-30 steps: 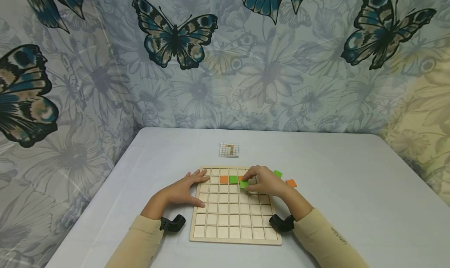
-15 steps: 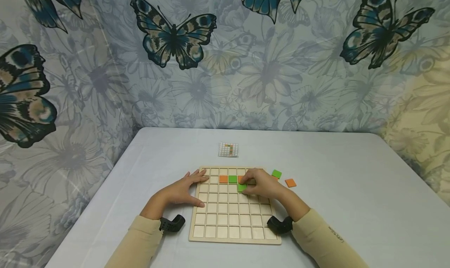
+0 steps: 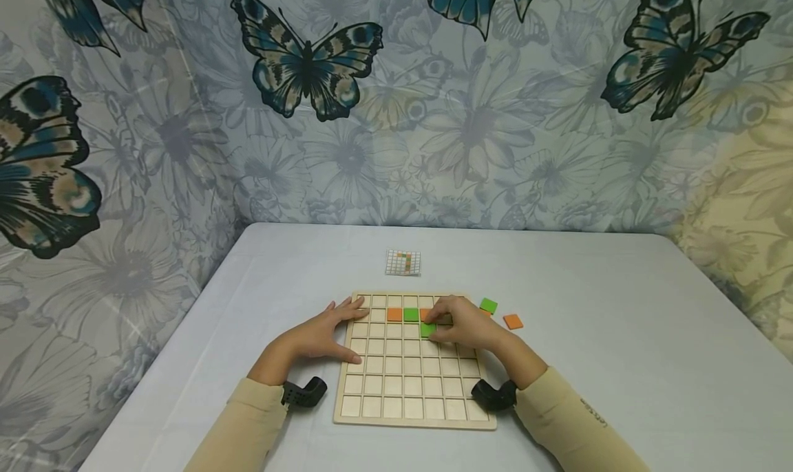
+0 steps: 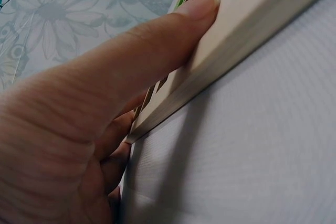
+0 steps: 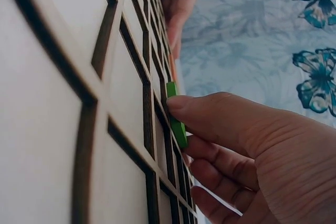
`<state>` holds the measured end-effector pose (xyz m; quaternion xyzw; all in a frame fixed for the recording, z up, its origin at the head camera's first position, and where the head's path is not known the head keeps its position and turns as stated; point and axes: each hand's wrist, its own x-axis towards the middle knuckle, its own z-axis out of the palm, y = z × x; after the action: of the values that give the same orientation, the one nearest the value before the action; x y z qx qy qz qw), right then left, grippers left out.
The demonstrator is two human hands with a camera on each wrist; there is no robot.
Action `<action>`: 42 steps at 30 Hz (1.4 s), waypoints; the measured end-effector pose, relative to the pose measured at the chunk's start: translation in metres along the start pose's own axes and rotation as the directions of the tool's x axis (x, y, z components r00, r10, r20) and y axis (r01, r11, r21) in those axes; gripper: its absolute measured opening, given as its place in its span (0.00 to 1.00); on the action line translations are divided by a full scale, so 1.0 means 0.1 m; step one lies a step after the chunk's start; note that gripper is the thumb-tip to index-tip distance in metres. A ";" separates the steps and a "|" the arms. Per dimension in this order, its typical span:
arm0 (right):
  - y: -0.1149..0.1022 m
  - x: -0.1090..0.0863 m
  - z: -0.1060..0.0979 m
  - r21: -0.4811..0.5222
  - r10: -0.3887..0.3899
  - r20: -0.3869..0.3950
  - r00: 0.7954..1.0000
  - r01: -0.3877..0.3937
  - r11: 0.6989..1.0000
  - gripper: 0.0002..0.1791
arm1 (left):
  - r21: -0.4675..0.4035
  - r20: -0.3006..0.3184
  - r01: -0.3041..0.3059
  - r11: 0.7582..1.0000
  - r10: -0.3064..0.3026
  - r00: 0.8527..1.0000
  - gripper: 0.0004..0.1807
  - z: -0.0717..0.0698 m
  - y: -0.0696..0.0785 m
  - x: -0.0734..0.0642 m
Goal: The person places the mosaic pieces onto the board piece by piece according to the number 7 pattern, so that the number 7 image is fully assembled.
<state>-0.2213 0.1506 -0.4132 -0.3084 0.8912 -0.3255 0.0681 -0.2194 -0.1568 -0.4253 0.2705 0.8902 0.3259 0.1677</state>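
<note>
A wooden grid board (image 3: pixel 403 388) lies on the white table. My left hand (image 3: pixel 317 331) rests on its left edge, fingers spread; in the left wrist view the thumb (image 4: pixel 157 40) presses on the frame. My right hand (image 3: pixel 467 324) pinches a green square tile (image 3: pixel 427 330) at a third-row cell, with the thumb on its near face in the right wrist view (image 5: pixel 178 124). In the row above sit an orange tile (image 3: pixel 394 314), a green tile (image 3: pixel 411 314) and another orange tile (image 3: pixel 424 314), partly hidden by my right fingers.
A small card with a printed grid pattern (image 3: pixel 403 263) lies beyond the board. Right of the board are a loose green tile (image 3: pixel 489 305), partly over an orange one, and another orange tile (image 3: pixel 512 321). A butterfly-print cloth (image 3: pixel 396 148) hangs behind the table.
My right hand has lowered the green tile from a tilted position over the board into line with the cell below the orange tile. The left hand has stayed put.
</note>
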 end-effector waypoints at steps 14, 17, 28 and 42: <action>-0.01 0.01 -0.02 -0.003 -0.012 -0.003 1.000 0.012 1.000 0.08 | 0.005 -0.002 -0.015 1.000 0.015 1.000 0.49 -0.03 0.01 -0.01; -0.01 0.01 -0.03 -0.010 -0.013 -0.004 1.000 0.013 1.000 0.09 | 0.005 -0.001 -0.018 1.000 0.018 1.000 0.49 -0.03 0.01 0.00; 0.01 -0.03 -0.11 -0.015 -0.009 -0.045 0.999 0.008 1.000 0.09 | 0.006 0.001 0.003 1.000 -0.003 1.000 0.49 0.01 -0.01 0.01; 0.16 -0.25 -0.33 -0.026 0.148 -0.109 0.983 -0.151 0.988 0.14 | -0.006 -0.005 0.045 0.999 -0.045 0.999 0.49 0.01 -0.01 0.01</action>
<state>-0.2198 0.1928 -0.3999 -0.2239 0.9197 -0.3202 0.0393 -0.2197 -0.1566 -0.4274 0.2489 0.8956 0.3254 0.1734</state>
